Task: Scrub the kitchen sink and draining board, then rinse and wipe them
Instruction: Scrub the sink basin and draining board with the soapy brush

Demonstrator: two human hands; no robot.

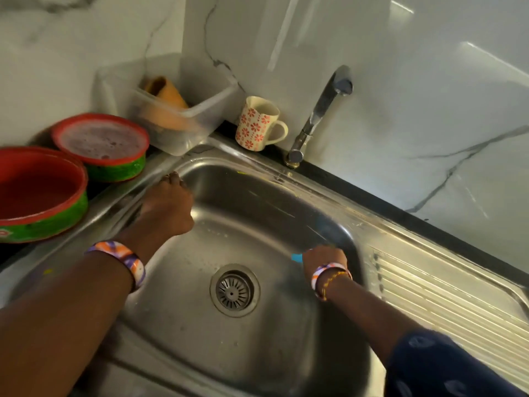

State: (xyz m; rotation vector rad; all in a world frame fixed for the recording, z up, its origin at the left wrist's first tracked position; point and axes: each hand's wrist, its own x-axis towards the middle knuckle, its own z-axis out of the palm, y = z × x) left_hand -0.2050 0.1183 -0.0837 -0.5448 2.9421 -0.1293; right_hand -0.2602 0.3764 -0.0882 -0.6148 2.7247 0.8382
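Note:
The steel sink (257, 196) fills the middle of the view, with its round drain strainer (234, 290) at the bottom. The ribbed draining board (446, 293) runs off to the right. My left hand (169, 204) rests on the sink's far left rim, fingers laid over the edge. My right hand (323, 259) is down inside the basin against its right wall, blurred, and grips a blue scrubber (297, 257) of which only a corner shows. Both wrists wear patterned bands.
A tap (320, 116) stands behind the sink, beside a flowered mug (257, 124). A clear plastic tub (177, 110) with an orange item sits in the corner. Two red-and-green bowls (103, 144) (40, 193) stand on the counter at left. Marble wall behind.

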